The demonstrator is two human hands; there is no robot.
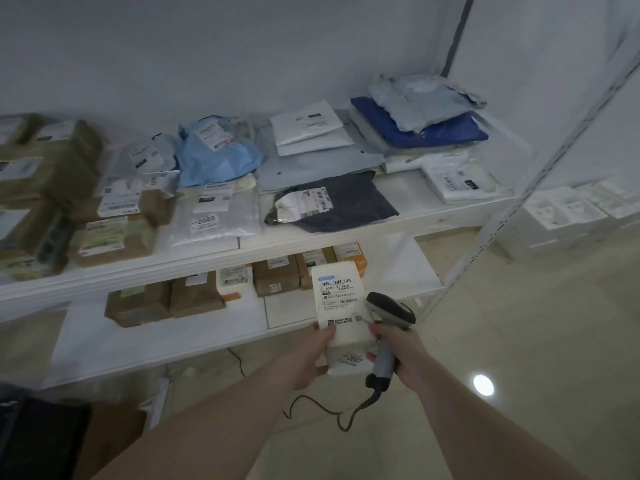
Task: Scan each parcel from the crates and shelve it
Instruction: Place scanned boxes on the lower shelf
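Note:
My left hand (pixel 313 355) grips a white box parcel (pixel 341 306) by its near left edge, held out in front of the lower shelf (pixel 180 341). A printed label with barcodes faces up, and a numbered sticker sits on the near end. My right hand (pixel 401 351) holds a grey corded barcode scanner (pixel 389 327) by its handle. The scanner's head rests right beside the parcel's right edge, and my right fingertips touch the box.
The upper shelf (pixel 415 223) carries brown boxes at left, blue, white and dark mailer bags in the middle and right. Brown boxes line the back of the lower shelf. White foam boxes (pixel 561 216) stand on the tiled floor at right. The scanner cable (pixel 311 407) trails on the floor.

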